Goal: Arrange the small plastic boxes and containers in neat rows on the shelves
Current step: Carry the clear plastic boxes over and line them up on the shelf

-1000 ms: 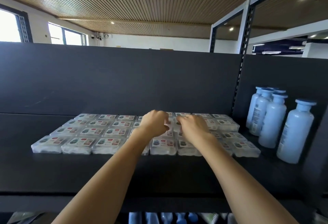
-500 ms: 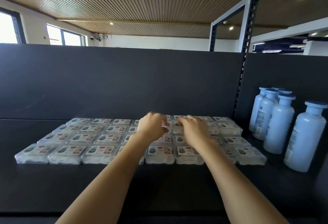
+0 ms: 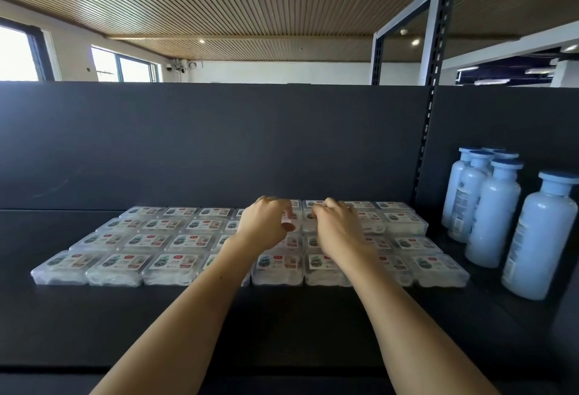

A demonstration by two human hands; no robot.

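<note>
Several small clear plastic boxes (image 3: 175,264) with printed labels lie flat in neat rows on the black shelf (image 3: 282,325). Both my hands reach into the middle of the block, near its back rows. My left hand (image 3: 266,225) has curled fingers and pinches the edge of a box (image 3: 293,206) between thumb and fingertips. Beside it, my right hand (image 3: 340,228) curls its fingers down onto the neighbouring box (image 3: 308,205); its thumb is hidden. The boxes under my hands and forearms are partly covered.
Several pale blue bottles (image 3: 492,216) with blue caps stand at the right end of the shelf, close to the box block. A dark back panel (image 3: 219,144) closes the rear, and a slotted upright post (image 3: 426,131) divides the bays. Bare shelf lies left and in front.
The view has dropped and shifted slightly, so the boxes sit lower in the picture. Both hands stay at the same middle boxes, with only small finger movements.
</note>
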